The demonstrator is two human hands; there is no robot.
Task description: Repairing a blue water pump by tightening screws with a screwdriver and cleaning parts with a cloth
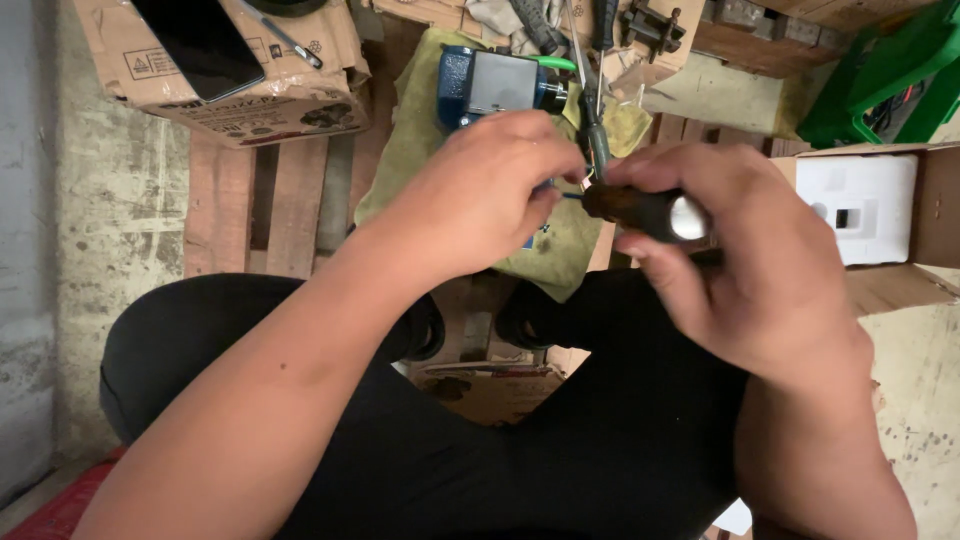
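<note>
Black-clad knees fill the foreground, and both forearms are raised above them. At far left a phone and a pen are laid on a cardboard box, which is set on a wooden pallet; either could be knocked off the sloping top if the box is bumped.

Further right, the left hand is closed into a narrow pinch around a small part that is almost wholly hidden by the fingers; only a blue sliver is seen at the fingertips, so what is held cannot be told for certain. The part is kept in mid-air above a green cloth, just in front of a blue vise. Because it is steadied by fingertips alone, it could be twisted out of the pinch and lost among the clutter or between the pallet slats.

The right hand is wrapped around a dark-handled screwdriver, whose tip is pointed at the left fingertips and is hidden there. Should the tip slip off under pressure, the left fingers could be jabbed.

At far right a white foam block is seated in an open carton, well apart from the hands.
</note>
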